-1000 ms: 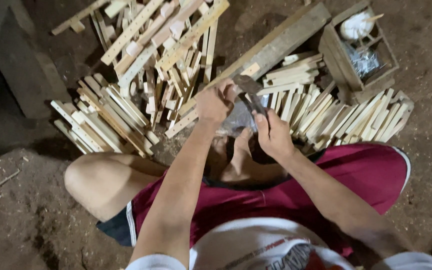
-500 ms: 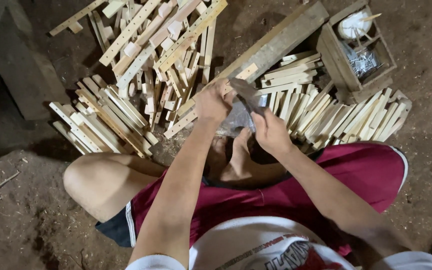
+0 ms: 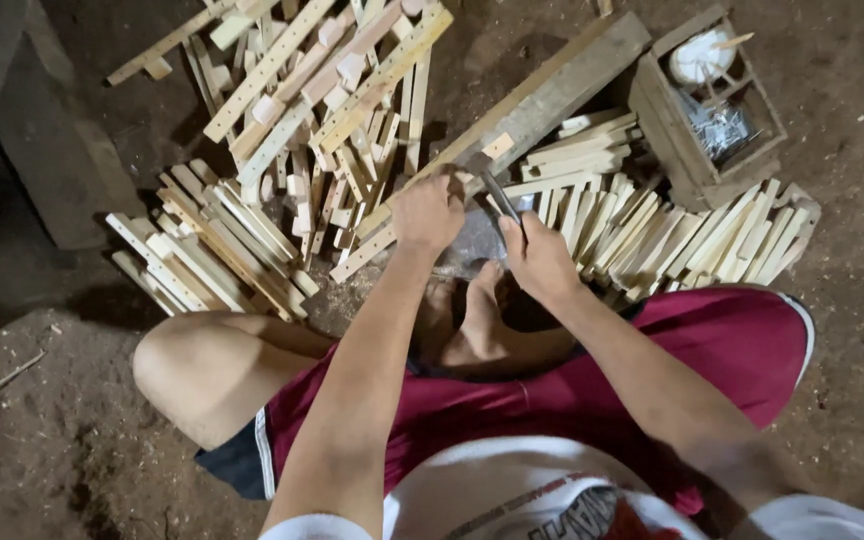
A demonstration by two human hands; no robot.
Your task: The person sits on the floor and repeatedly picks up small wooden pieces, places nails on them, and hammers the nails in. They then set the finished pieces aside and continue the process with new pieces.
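I sit on a dirt floor in red shorts with both hands over a grey stone block (image 3: 474, 245) in front of my feet. My left hand (image 3: 428, 212) is closed around the end of a thin wooden slat (image 3: 367, 245) that lies against the block. My right hand (image 3: 538, 260) grips a dark metal tool (image 3: 501, 196), whose head points up and away just right of my left hand. What lies between the two hands is hidden.
Heaps of cut wooden slats lie to the left (image 3: 207, 250), at the top (image 3: 322, 80) and to the right (image 3: 672, 225). A long plank (image 3: 552, 95) runs diagonally behind my hands. A wooden box (image 3: 707, 100) holding nails and a white ball of string stands at the top right.
Both hands stay together over the block. The tool has shifted only slightly in my right hand.
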